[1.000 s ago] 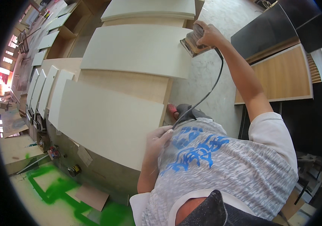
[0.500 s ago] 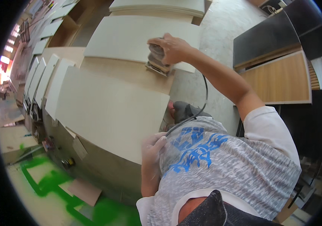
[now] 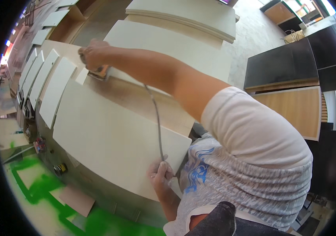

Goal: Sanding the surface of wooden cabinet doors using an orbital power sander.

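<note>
My right hand (image 3: pixel 96 56) grips a handheld power sander (image 3: pixel 99 73), with my arm stretched far to the left. The sander sits at the far left, beside the gap between two white panels; whether its pad touches one is hard to tell. A thin grey cord or hose (image 3: pixel 157 118) runs down from under my right forearm to my left hand (image 3: pixel 161 173), whose fingers are closed around it. That hand is over the near corner of the large near panel (image 3: pixel 113 126). Behind my right forearm lies the other white panel (image 3: pixel 156 41).
More white panels (image 3: pixel 183 15) are stacked at the back. Several narrow white boards (image 3: pixel 50 72) stand in a row on the left. Black boards (image 3: pixel 282 63) and a wood-coloured panel (image 3: pixel 289 108) are at the right. Green-painted sheeting (image 3: pixel 38 185) lies at the lower left.
My right hand has swept the sander left across the panels, from the right end to the far left. My left hand has moved slightly away from my shirt, and the cord now stretches between both hands.
</note>
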A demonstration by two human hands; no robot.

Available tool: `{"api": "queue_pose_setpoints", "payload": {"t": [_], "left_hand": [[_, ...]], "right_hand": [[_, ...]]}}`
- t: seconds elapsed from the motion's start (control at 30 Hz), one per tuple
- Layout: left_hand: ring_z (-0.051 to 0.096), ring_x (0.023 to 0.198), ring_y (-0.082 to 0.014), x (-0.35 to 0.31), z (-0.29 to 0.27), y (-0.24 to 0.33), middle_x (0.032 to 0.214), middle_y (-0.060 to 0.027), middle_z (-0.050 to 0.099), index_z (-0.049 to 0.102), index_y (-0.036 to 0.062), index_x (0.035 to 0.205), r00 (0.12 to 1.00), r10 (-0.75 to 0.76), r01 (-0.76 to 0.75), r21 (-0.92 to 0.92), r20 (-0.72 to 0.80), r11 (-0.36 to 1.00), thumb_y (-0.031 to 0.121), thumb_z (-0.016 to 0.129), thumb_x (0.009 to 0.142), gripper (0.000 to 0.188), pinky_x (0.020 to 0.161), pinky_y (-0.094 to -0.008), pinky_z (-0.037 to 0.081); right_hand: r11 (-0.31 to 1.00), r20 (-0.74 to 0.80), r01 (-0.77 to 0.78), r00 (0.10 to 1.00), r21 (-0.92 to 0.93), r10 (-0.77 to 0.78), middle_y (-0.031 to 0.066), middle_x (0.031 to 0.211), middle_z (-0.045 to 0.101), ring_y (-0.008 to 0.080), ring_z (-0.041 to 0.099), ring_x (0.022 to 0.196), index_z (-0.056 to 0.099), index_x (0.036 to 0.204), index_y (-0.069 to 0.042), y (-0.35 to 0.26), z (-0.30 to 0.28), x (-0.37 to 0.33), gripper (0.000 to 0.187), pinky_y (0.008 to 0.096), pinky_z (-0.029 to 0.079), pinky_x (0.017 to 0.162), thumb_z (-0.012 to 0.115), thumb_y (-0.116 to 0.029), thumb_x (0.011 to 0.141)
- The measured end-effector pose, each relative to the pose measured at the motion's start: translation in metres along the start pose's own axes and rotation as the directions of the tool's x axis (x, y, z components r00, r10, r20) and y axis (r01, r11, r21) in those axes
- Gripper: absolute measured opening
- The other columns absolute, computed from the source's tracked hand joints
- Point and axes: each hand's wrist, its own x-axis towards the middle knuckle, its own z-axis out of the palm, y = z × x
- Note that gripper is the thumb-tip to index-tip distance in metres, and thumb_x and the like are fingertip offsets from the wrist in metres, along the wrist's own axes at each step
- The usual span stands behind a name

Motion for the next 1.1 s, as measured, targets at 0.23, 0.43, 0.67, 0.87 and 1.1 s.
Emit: {"api": "queue_pose_setpoints", "payload": {"t": [0.23, 0.43, 0.67, 0.87, 1.1], "left_hand": [[0.046, 0.045, -0.0100, 0.031, 0.010, 0.010, 0.065, -0.0069, 0.055, 0.057, -0.0112, 0.107, 1.000, -0.027, 0.029, 0.262, -0.011, 0.965, 0.009, 0.055, 0.087, 0.028, 0.040, -0.0227, 0.038], [0.055, 0.058, -0.0129, 0.040, 0.029, 0.022, 0.072, -0.0100, 0.058, 0.057, -0.0087, 0.112, 0.994, -0.084, 0.035, 0.514, 0.072, 0.857, 0.008, 0.058, 0.085, 0.032, 0.052, -0.0253, 0.047], [0.057, 0.063, -0.0131, 0.088, 0.025, 0.029, 0.077, -0.0095, 0.063, 0.060, -0.0025, 0.112, 0.822, 0.012, -0.521, 0.745, 0.569, 0.417, 0.013, 0.062, 0.084, 0.033, 0.059, -0.0251, 0.046], [0.056, 0.091, -0.0308, 0.201, 0.093, 0.029, 0.097, -0.0179, 0.060, 0.058, 0.0009, 0.113, 0.606, 0.205, -0.783, 0.622, 0.768, -0.015, 0.022, 0.065, 0.081, 0.039, 0.081, -0.0384, 0.045], [0.030, 0.127, -0.0396, 0.273, 0.168, -0.002, 0.134, -0.0223, 0.038, 0.040, 0.0066, 0.134, 0.592, 0.174, -0.666, 0.599, 0.787, -0.445, 0.041, 0.056, 0.085, 0.062, 0.105, -0.0464, 0.025]], "right_hand": [[0.998, -0.010, -0.020, 1.000, -0.058, 0.020, 0.0146, 0.119, 0.050, 0.0280, 0.050, 0.112, 0.038, 0.136, -0.029, 0.040, -0.008, 0.052, 0.078, 0.0367, 0.049, 0.082, 0.068, -0.025, 0.064], [0.986, -0.110, -0.169, 0.980, 0.004, 0.169, 0.0164, 0.111, 0.056, 0.0317, 0.053, 0.106, 0.041, 0.131, -0.026, 0.099, -0.029, -0.064, 0.062, 0.0411, 0.049, 0.082, 0.061, -0.035, 0.073], [0.921, -0.243, -0.386, 0.890, 0.051, 0.386, 0.0204, 0.105, 0.055, 0.0350, 0.056, 0.094, 0.044, 0.127, -0.024, 0.137, -0.016, -0.262, 0.055, 0.0399, 0.048, 0.078, 0.058, -0.023, 0.075], [0.856, -0.378, -0.442, 0.769, 0.269, 0.516, 0.0213, 0.107, 0.050, 0.0397, 0.056, 0.094, 0.044, 0.124, -0.024, 0.119, 0.023, -0.411, 0.070, 0.0418, 0.049, 0.079, 0.070, -0.010, 0.061], [0.840, -0.538, -0.315, 0.657, 0.442, 0.529, 0.0178, 0.111, 0.046, 0.0378, 0.054, 0.098, 0.046, 0.121, -0.020, 0.116, 0.070, -0.452, 0.071, 0.0395, 0.048, 0.083, 0.072, -0.004, 0.057]]}}
